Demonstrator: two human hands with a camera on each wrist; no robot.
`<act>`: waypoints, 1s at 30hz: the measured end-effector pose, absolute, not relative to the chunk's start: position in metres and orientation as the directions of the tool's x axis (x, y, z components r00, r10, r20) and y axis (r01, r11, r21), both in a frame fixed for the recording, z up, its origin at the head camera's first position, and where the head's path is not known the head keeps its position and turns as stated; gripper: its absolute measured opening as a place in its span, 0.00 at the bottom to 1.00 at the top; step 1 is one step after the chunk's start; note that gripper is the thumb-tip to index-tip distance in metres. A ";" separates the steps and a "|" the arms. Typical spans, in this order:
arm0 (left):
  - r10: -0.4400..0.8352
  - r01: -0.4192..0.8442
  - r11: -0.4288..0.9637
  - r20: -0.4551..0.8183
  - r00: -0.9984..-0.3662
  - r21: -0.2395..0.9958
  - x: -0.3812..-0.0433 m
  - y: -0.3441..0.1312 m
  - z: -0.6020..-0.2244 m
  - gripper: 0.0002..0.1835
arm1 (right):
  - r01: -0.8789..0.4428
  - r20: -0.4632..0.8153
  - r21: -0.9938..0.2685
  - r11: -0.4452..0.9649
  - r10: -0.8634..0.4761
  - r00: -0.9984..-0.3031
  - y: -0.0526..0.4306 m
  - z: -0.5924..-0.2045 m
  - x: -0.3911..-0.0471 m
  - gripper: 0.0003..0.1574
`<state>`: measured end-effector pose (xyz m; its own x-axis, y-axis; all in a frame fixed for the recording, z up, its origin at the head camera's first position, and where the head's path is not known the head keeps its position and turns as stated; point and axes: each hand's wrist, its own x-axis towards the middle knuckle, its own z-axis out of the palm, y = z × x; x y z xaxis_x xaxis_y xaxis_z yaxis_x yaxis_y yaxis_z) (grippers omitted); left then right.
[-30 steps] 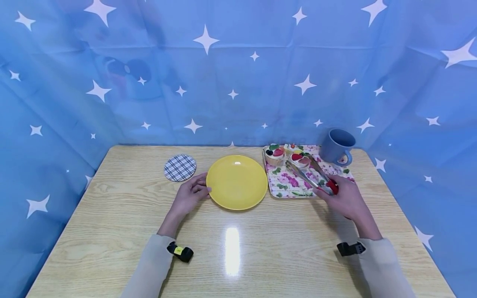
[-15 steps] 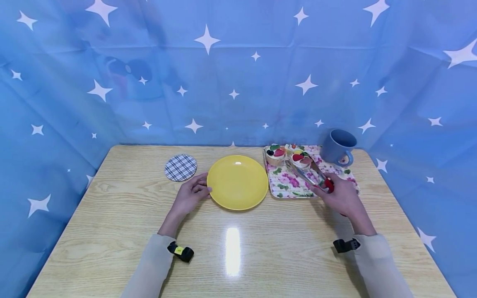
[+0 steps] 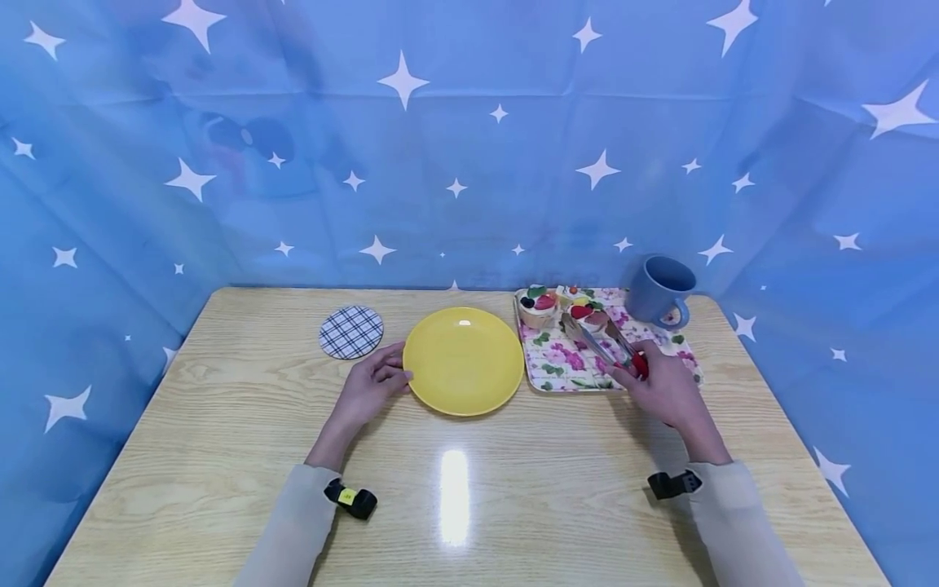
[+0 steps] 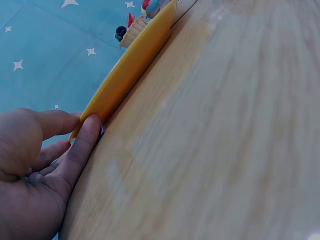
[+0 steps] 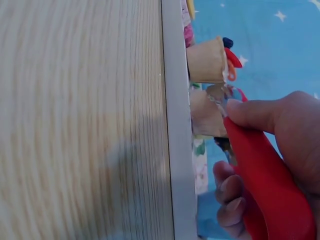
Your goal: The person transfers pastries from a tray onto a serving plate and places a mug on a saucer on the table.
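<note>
Head view: my right hand (image 3: 663,385) grips red-handled tongs (image 5: 270,185) straddling a fruit-topped cupcake (image 3: 590,316) on the floral tray (image 3: 565,377).
I judge it light and perhaps soft on top, so I'd squeeze the tan cup wall (image 5: 206,115). A red berry (image 3: 581,311) crowns it. My left hand (image 3: 367,387) pinches the yellow plate's (image 3: 464,361) edge.

A round, glossy yellow plate (image 3: 464,363) lies flat, face up, left of a floral tray (image 3: 561,377). Tongs (image 3: 591,343) with silver metal arms and red handles slant over the tray, their arms spread on either side of a cupcake (image 3: 584,313); contact is unclear. The cupcake stands upright in the tray, tan-sided, topped with strawberry and other fruit pieces.
</note>
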<state>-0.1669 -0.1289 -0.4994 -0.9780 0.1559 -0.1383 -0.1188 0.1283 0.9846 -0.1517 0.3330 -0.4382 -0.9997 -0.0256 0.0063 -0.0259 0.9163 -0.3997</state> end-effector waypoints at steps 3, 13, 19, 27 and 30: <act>0.160 -0.120 0.119 -0.138 -0.977 0.986 -0.167 -0.128 -0.498 0.31 | -0.031 0.017 -0.388 0.921 -0.026 -1.000 0.333 -0.438 -0.151 0.40; 0.160 -0.117 0.120 -0.136 -0.978 0.986 -0.168 -0.127 -0.498 0.31 | -0.028 0.014 -0.379 0.925 -0.024 -1.000 0.333 -0.438 -0.151 0.40; 0.158 -0.122 0.121 -0.140 -0.977 0.985 -0.167 -0.127 -0.498 0.31 | -0.035 0.023 -0.386 0.922 -0.028 -0.999 0.332 -0.436 -0.150 0.38; 0.154 -0.127 0.117 -0.145 -0.977 0.985 -0.167 -0.127 -0.499 0.31 | -0.031 0.022 -0.402 0.915 -0.024 -0.999 0.331 -0.432 -0.149 0.36; 0.155 -0.125 0.115 -0.142 -0.978 0.985 -0.166 -0.128 -0.498 0.31 | -0.027 0.015 -0.409 0.912 -0.023 -1.000 0.330 -0.430 -0.149 0.36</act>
